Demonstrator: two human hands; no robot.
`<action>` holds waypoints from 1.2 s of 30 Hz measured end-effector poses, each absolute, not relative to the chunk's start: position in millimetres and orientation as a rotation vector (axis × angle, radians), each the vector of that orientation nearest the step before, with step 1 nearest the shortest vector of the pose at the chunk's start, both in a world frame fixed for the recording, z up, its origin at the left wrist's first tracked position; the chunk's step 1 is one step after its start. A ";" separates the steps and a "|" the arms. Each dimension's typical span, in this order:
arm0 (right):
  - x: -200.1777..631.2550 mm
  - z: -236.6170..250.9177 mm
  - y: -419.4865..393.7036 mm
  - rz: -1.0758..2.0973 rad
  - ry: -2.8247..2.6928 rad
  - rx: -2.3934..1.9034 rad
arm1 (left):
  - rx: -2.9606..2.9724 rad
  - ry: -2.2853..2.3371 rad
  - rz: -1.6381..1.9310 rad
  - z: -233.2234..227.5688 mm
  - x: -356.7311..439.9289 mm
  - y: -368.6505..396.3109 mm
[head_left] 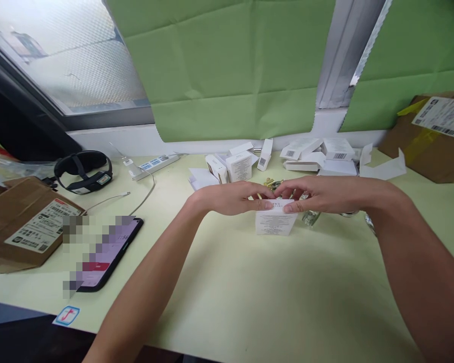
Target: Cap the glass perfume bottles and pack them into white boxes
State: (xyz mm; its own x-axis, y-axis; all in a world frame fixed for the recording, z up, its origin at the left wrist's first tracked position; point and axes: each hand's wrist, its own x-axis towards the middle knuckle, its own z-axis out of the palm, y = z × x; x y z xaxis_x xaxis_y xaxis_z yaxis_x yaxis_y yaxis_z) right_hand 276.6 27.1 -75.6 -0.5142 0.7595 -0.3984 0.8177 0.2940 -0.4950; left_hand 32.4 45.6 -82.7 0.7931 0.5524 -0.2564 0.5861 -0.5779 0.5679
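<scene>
A small white box [275, 223] printed with fine text stands upright on the pale table in the middle of the view. My left hand [242, 197] pinches its top left edge, thumb on the near side and fingers behind. On the top right edge, my right hand [314, 195] grips it the same way, fingers curled over the back. Gold-coloured metal pieces [272, 183] show just behind the fingers. Beside the box, partly under my right hand, lies a shiny silver-looking piece [310, 218] whose kind I cannot make out.
Small white cartons [239, 166] and more cartons [338, 148] lie along the wall. A phone [111, 254], a brown cardboard box [34, 227], a power strip [157, 166] and a black head strap [83, 174] are at left. Another cardboard box [427, 146] stands at far right.
</scene>
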 end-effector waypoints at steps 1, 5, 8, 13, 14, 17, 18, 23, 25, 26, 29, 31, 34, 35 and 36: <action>276.9 -76.0 27.6 -1.022 2.451 1.504 | 2.327 0.832 -0.071 -83.2 33.0 45.5; 278.1 -78.2 29.4 -1.046 2.434 1.508 | 2.333 0.820 -0.088 -83.7 34.3 45.6; 279.1 -79.8 30.3 -1.061 2.427 1.517 | 2.330 0.820 -0.113 -83.6 34.7 45.6; 280.2 -81.1 31.7 -1.053 2.422 1.510 | 2.318 0.819 -0.113 -84.2 34.6 45.6; 280.1 -81.3 32.1 -1.050 2.415 1.514 | 2.315 0.814 -0.111 -84.4 34.5 45.7; 279.1 -82.1 33.4 -1.054 2.395 1.516 | 2.298 0.797 -0.099 -85.4 34.5 46.4; 278.7 -82.3 33.7 -1.052 2.393 1.517 | 2.294 0.789 -0.093 -85.8 34.7 46.7; 277.8 -81.7 34.6 -1.054 2.387 1.529 | 2.291 0.748 -0.085 -86.3 35.3 47.3; 279.0 -80.9 34.3 -1.085 2.393 1.504 | 2.295 0.757 -0.096 -86.0 35.1 47.0; 279.8 -80.3 34.0 -1.097 2.402 1.492 | 2.299 0.765 -0.104 -86.0 34.8 46.8; 282.1 -78.5 32.2 -1.103 2.439 1.507 | 2.302 0.791 -0.113 -86.5 34.1 46.6; 282.7 -78.0 31.1 -1.090 2.451 1.538 | 2.295 0.797 -0.098 -87.3 33.8 46.9; 282.1 -79.0 30.8 -1.064 2.440 1.539 | 2.283 0.810 -0.087 -88.0 34.1 47.2; 281.6 -79.7 31.2 -1.053 2.435 1.533 | 2.282 0.817 -0.091 -88.0 34.3 47.1; 281.2 -80.6 31.7 -1.045 2.431 1.528 | 2.282 0.821 -0.097 -87.9 34.5 46.9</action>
